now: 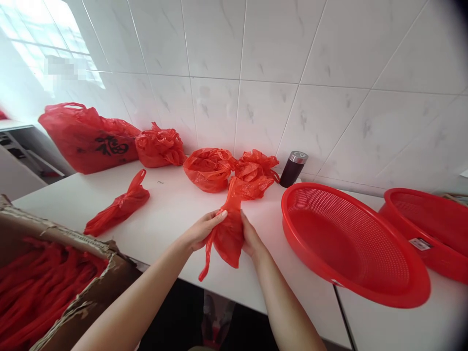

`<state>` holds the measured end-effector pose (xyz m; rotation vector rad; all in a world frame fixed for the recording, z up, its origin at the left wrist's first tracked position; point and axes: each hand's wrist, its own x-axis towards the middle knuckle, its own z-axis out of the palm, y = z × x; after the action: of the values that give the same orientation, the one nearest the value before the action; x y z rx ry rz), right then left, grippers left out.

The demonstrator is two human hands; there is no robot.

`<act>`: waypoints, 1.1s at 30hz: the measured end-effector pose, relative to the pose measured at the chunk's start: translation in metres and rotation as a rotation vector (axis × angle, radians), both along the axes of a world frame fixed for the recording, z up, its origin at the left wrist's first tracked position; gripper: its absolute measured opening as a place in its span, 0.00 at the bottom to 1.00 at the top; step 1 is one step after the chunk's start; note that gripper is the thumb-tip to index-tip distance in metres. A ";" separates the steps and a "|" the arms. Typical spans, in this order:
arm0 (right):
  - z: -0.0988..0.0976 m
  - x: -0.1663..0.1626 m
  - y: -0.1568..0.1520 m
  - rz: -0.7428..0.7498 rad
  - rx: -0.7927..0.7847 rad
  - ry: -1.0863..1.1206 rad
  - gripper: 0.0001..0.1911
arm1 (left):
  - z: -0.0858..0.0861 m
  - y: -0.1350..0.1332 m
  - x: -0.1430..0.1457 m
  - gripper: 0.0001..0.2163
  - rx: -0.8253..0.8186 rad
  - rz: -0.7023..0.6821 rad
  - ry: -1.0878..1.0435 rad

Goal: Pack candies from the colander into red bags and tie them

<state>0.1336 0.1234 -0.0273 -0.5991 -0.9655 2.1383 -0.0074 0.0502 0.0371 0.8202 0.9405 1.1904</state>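
Head view: pinching red bag point(229, 234) at its waist with left hand point(199, 231), grip pressed together, thumb on top, fingertips on the plastic. Backing it from the other side with right hand point(251, 240); grip there mostly hidden behind the plastic, so cannot tell how far closed.

Held low over the desk point(171, 214), just inside the near edge. Long axis running near to far, leaning slightly right. Thin tail pointing down-left and hanging past the near edge. Flared end pointing toward the tiled wall point(256, 97) and lying on the surface. Close to the crumpled bags point(209, 168) at that far end; cannot tell whether touching.

Open room left of the hands: bare surface as far as the twisted bag point(119, 207), well apart, lying diagonally from near-left to far-right.

Tighter on the right: rim of red sieve basket point(351, 243) near the right hand, with second red basket point(427, 229) just beside it at far right. Dark flask point(293, 168) upright by the wall, between the crumpled bags and the sieve basket.

Far left at the wall: large printed bag point(87, 139), with small knotted bag point(160, 145) just beside it.

Near left, beside the desk corner: open cardboard box point(73, 273), packed with rolled red plastic.
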 end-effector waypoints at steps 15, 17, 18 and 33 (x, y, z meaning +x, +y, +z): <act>-0.014 0.002 0.014 -0.240 -0.114 -0.067 0.14 | -0.012 0.002 -0.001 0.17 -0.060 0.328 -0.018; -0.018 0.003 0.017 -0.259 -0.115 -0.070 0.11 | -0.004 0.003 -0.005 0.16 -0.044 0.344 0.054; -0.019 0.004 0.018 -0.263 -0.114 -0.071 0.11 | 0.000 0.004 -0.008 0.16 -0.040 0.341 0.089; -0.019 0.008 0.016 -0.230 -0.114 -0.130 0.12 | 0.053 -0.015 -0.161 0.16 -0.096 0.624 1.012</act>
<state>0.1412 0.1398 -0.0464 -0.8716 -0.8042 1.9773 -0.1682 0.0354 0.0901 1.1095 2.1832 1.2114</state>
